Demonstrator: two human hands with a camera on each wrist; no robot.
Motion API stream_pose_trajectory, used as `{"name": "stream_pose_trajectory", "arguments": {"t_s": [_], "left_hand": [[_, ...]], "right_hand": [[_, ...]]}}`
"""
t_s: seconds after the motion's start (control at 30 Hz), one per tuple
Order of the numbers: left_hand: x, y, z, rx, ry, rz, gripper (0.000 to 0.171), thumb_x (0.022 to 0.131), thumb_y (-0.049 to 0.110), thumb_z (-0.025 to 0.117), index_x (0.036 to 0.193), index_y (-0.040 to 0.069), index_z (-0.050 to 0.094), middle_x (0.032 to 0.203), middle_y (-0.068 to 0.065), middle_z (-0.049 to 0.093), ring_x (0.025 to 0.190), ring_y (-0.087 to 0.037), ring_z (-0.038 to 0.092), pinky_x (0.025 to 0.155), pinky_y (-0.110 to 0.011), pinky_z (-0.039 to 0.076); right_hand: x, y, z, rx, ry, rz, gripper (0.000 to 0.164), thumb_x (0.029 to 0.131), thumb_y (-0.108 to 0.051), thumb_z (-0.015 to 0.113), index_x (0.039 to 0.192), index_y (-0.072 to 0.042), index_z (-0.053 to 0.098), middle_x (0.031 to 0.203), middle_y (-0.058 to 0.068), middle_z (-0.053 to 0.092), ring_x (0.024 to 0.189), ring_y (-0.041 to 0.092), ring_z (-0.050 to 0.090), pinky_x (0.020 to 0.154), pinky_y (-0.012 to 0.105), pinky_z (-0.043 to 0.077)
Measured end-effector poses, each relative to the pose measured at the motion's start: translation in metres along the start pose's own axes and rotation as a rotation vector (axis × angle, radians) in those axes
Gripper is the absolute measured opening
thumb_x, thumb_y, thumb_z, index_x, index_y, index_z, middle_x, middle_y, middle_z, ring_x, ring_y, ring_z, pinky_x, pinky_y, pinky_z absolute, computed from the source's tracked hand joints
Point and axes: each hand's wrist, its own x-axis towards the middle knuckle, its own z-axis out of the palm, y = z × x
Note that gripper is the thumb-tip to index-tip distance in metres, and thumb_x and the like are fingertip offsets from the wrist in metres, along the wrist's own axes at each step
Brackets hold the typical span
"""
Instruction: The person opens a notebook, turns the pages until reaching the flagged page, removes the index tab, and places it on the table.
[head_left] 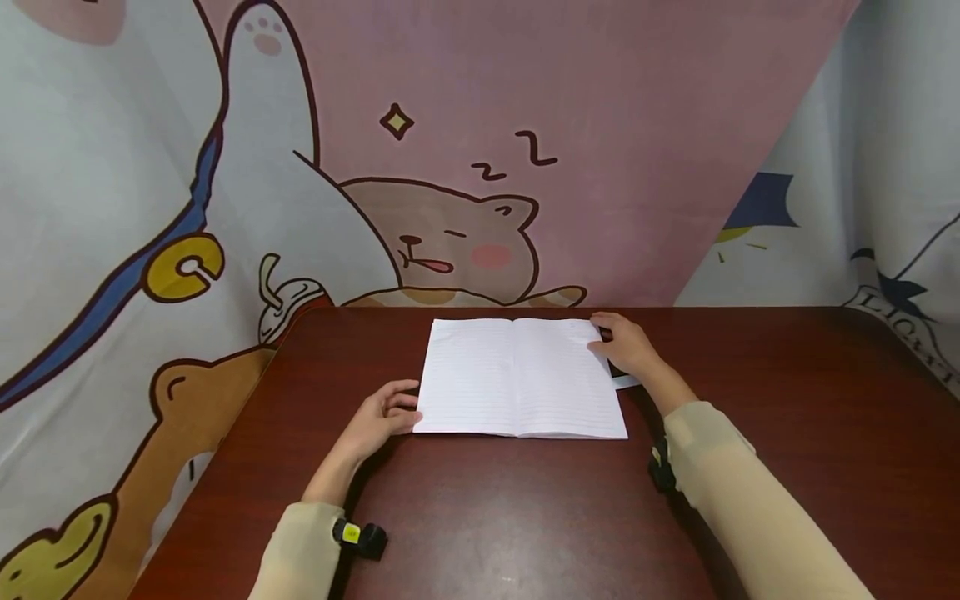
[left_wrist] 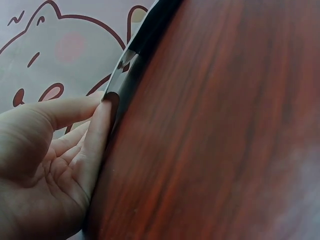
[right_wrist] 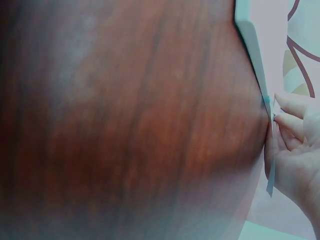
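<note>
- Nearest the head camera are my two sleeved forearms, coming in from about 7 and 5 o'clock across the dark wooden table [head_left: 787,400].
- Lying open and flat at the middle of the table, toward 12 o'clock from me, is the notebook [head_left: 517,377], with lined white pages and the spine running away from me.
- My left hand [head_left: 378,417] rests at the notebook's 8 o'clock corner, fingers loosely curled against the page edge and gripping nothing (the wrist view shows them lying slack along the table).
- My right hand [head_left: 630,346] sits at the 2 o'clock corner, fingertips on the outer page and its edge; I judge a light pinch of the sheets, though the grip is only partly visible.
- I judge the notebook light and floppy: thin paper, easy to crease or tear, and it will sag if lifted by one corner.
- Pages look smooth and likely to slide under dry fingers, so I would take hold near the spine or support both outer edges together.
</note>
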Motion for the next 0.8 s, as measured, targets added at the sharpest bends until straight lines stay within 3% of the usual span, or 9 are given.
{"name": "stream_pose_trajectory", "arguments": {"t_s": [0.27,0.43,0.8], "left_hand": [[0.004,0.002,-0.002,-0.010,-0.033,-0.073,0.056,0.095,0.008,0.065,0.145,-0.001,0.043,0.128,-0.024,0.058,0.093,-0.009,0.064,0.083,-0.025,0.057],[0.008,0.007,-0.001,0.023,-0.004,-0.120,0.054,0.093,0.015,0.069,0.141,0.000,0.049,0.121,-0.017,0.061,0.091,-0.010,0.064,0.082,-0.028,0.058],[0.009,0.010,0.000,0.040,0.024,-0.137,0.048,0.093,0.015,0.069,0.136,-0.001,0.054,0.116,-0.014,0.064,0.088,-0.009,0.064,0.078,-0.026,0.058]], "right_hand": [[-0.001,0.002,0.002,-0.004,0.004,0.005,0.054,0.097,-0.007,0.061,0.144,0.011,0.043,0.154,0.027,0.037,0.136,0.046,0.043,0.112,0.055,0.038],[-0.001,0.002,0.002,-0.008,0.007,0.004,0.053,0.097,-0.008,0.061,0.145,0.010,0.043,0.155,0.027,0.036,0.138,0.046,0.042,0.113,0.056,0.037],[0.000,-0.001,0.001,0.005,0.010,0.034,0.050,0.097,-0.008,0.062,0.145,0.003,0.047,0.155,0.027,0.035,0.138,0.047,0.040,0.113,0.057,0.036]]}}
